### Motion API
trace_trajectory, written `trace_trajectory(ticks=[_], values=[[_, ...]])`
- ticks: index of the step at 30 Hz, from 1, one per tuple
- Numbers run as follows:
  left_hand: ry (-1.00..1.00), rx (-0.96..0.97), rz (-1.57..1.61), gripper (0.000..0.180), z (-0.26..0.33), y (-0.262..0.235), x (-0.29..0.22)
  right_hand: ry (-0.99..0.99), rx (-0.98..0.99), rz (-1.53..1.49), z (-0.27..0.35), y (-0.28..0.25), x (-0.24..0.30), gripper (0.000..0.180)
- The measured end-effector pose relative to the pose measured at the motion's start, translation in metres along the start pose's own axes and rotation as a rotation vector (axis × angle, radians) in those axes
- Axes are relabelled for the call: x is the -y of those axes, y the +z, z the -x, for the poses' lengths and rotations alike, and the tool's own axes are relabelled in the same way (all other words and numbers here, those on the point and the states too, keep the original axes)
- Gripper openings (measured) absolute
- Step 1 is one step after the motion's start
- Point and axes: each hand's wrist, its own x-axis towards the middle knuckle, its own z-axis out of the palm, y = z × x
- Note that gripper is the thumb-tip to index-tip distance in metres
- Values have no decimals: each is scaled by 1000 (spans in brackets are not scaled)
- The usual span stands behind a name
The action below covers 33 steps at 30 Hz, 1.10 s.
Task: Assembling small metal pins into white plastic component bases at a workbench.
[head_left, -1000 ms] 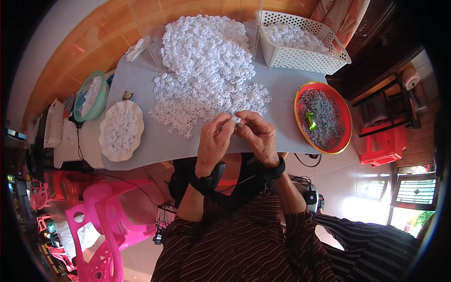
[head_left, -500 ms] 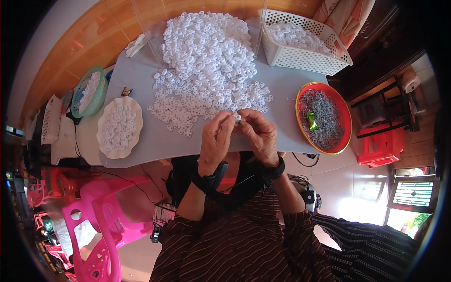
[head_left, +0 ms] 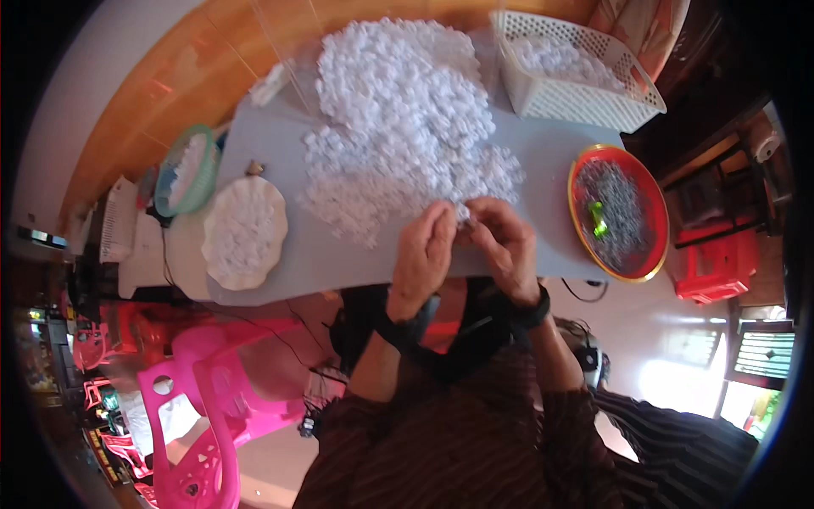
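Note:
Both hands meet over the near part of the grey table point(head_left: 339, 270). In the fingertips of my left hand point(head_left: 424, 256) is a small white plastic piece point(head_left: 462, 213). The fingers of my right hand point(head_left: 509, 248) are pinched against the same piece from the other side. Whether a smaller part sits between those fingers is hidden. Just beyond the hands, a large heap of like white pieces point(head_left: 398, 93) spreads over the table, with loose ones at its near edge.
At right stands a red gold-rimmed bowl point(head_left: 651, 246) of small grey metal parts with a green wrapper. Behind it is a white perforated basket point(head_left: 577, 106). On the left are a scalloped cream plate point(head_left: 278, 208), a green basket point(head_left: 203, 182) and a pink chair point(head_left: 225, 424).
The whole view has shifted, so the table and hands appear farther right, and the picture is blurrier. The hands stay together around the white piece.

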Motion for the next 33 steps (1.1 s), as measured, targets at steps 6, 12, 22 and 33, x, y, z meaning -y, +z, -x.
trace_trajectory(ticks=[6,12,22,33], values=[[18,19,-46,18,2,-2,-3,23,9,54,2,1,-2,25],[-54,25,33,22,4,-6,2,79,-21,-48,5,6,0,31],[-55,178,35,22,0,-16,8,-3,22,263,6,0,-9,39],[-96,158,46,22,6,-11,0,-76,0,515,8,7,2,27]])
